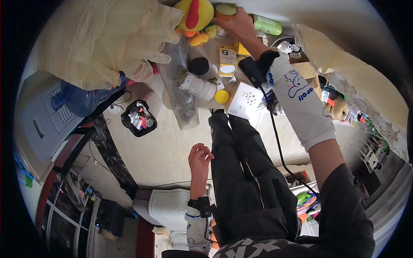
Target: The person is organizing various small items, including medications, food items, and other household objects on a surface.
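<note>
My right hand (241, 26) reaches far forward, its fingers closed round a round orange container with a green top (226, 8). Just left of it sits a yellow plush toy (194, 15) with a red patch. A green can (266, 25) lies to its right. My left hand (200, 157) hangs low beside my dark trousers, holding nothing, its fingers loosely bent and apart.
The cluttered surface bears a yellow-and-white box (227, 60), a black round lid (199, 66), a white canister (197, 86), a yellow lid (221, 96) and a white box (245, 100). A black bin (139, 118) stands on the floor. At left lies a blue water bottle (81, 98).
</note>
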Motion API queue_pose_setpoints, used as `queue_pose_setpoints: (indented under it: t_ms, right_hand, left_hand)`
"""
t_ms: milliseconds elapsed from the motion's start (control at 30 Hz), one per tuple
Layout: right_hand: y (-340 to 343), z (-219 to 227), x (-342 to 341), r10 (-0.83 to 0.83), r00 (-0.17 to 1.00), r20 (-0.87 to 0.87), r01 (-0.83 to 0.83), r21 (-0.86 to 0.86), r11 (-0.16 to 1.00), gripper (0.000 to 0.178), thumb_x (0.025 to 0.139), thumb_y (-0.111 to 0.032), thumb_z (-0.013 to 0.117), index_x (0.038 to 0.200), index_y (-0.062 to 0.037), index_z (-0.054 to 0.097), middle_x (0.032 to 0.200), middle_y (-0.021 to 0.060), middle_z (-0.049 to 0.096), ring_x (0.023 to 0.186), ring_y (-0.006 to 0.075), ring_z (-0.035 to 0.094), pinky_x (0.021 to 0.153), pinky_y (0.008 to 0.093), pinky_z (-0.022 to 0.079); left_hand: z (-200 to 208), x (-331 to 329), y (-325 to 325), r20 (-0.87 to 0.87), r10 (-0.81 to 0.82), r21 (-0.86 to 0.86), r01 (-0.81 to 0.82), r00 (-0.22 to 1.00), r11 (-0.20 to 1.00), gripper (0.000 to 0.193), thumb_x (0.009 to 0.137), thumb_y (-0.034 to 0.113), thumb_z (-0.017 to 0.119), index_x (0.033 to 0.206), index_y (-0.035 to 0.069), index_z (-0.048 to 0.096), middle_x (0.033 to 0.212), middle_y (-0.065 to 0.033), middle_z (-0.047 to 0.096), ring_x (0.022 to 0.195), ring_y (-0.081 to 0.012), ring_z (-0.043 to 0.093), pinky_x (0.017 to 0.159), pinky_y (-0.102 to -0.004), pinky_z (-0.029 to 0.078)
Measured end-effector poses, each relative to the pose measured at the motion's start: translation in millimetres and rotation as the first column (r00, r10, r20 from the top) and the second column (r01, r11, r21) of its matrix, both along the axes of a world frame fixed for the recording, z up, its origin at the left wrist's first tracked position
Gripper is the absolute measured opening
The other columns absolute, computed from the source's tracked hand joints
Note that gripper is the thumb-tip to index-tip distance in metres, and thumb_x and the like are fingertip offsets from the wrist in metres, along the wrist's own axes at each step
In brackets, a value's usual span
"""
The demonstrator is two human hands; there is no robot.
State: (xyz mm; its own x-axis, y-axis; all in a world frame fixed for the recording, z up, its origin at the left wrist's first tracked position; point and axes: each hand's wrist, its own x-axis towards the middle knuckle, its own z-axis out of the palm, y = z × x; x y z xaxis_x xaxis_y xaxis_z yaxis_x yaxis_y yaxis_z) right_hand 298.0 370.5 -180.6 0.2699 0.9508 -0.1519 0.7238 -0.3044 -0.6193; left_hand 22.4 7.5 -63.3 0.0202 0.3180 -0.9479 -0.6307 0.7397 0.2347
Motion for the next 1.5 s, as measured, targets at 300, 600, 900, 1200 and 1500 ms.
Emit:
queue_pose_setpoints:
  t_ms: [300,600,900,1200,1500]
  right_hand:
    - [11.1,24.2,-7.7,-0.081,0.990,-0.115,0.089,0.069,0.994,0.073,0.069,-0.045,0.079,0.120,0.0026,0.056,0.105,0.0247,0.069,0.098,0.0415,0.067,0.084,0.0461,0.054]
    - [-9.1,61.6,0.0,0.018,0.974,-0.224,-0.033,-0.063,0.997,0.071,0.076,-0.040,0.078,0.130,-0.0027,0.051,0.111,0.0242,0.067,0.104,0.0389,0.066,0.088,0.0450,0.053]
    - [-10.3,21.5,3.4,0.127,0.992,-0.012,-0.127,-0.012,0.992,0.065,0.074,-0.034,0.077,0.127,-0.0039,0.054,0.106,0.0235,0.068,0.099,0.0411,0.066,0.085,0.0478,0.054]
    - [-6.3,18.4,52.7,0.285,0.958,0.031,-0.287,0.070,0.955,0.072,0.072,-0.027,0.079,0.132,-0.0027,0.049,0.111,0.0238,0.065,0.104,0.0442,0.062,0.090,0.0505,0.052]
    - [-27.5,36.2,98.6,0.165,0.986,0.013,-0.156,-0.263,0.952,0.068,0.074,-0.046,0.079,0.125,-0.0063,0.058,0.110,0.0186,0.069,0.094,0.0298,0.070,0.083,0.0377,0.055]
  left_hand:
    - [-5.0,-6.0,-6.5,0.006,-0.022,-0.019,0.022,1.000,1.000,0.024,0.084,0.000,0.053,0.108,0.004,0.057,0.086,-0.0087,0.060,0.074,-0.0221,0.059,0.071,-0.0391,0.051]
    - [-11.3,-0.6,2.3,0.035,-0.054,0.021,0.053,0.998,0.998,0.023,0.087,0.003,0.052,0.109,0.004,0.057,0.085,-0.0088,0.061,0.074,-0.0216,0.059,0.071,-0.0374,0.050]
    - [-17.0,-0.7,1.2,0.022,-0.057,0.020,0.057,0.998,0.998,0.024,0.086,0.002,0.052,0.109,0.004,0.057,0.085,-0.0089,0.061,0.075,-0.0214,0.059,0.071,-0.0376,0.051]
    - [-16.1,12.7,-2.0,0.010,-0.051,0.007,0.051,0.999,0.999,0.021,0.087,0.002,0.051,0.107,0.002,0.058,0.083,-0.0088,0.061,0.071,-0.0206,0.060,0.066,-0.0354,0.052]
    - [-17.9,9.2,-7.5,-0.011,-0.035,-0.001,0.035,0.999,0.999,0.020,0.087,0.002,0.053,0.106,0.003,0.059,0.084,-0.0080,0.062,0.073,-0.0201,0.061,0.065,-0.0354,0.054]
